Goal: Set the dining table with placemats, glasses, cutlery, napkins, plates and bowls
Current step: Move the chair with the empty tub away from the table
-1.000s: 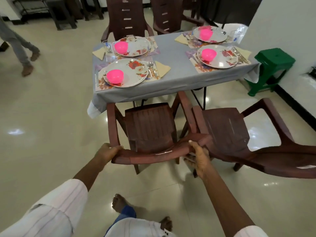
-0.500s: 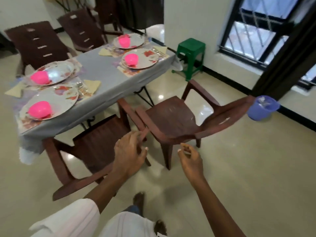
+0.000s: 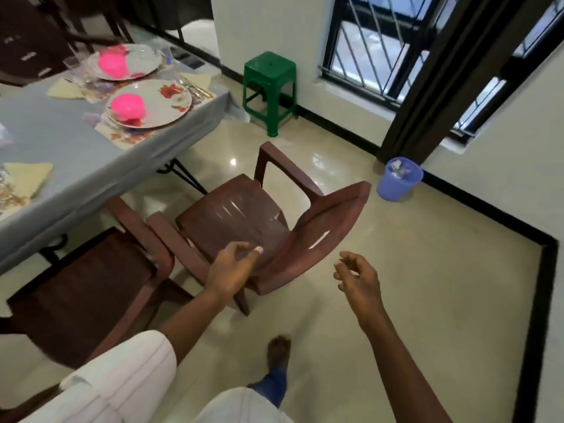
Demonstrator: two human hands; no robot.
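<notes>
Our left hand (image 3: 229, 273), right hand (image 3: 358, 277) loose, holding nothing, near chair (image 3: 241, 215) back; left maybe touching, blurred. We grip both corners, push straight under table (image 3: 45, 123).

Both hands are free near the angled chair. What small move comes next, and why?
Probably take hold of the angled chair by its backrest with both hands: left hand and right hand hover open by it, and it stands askew, out from the set table.
</notes>
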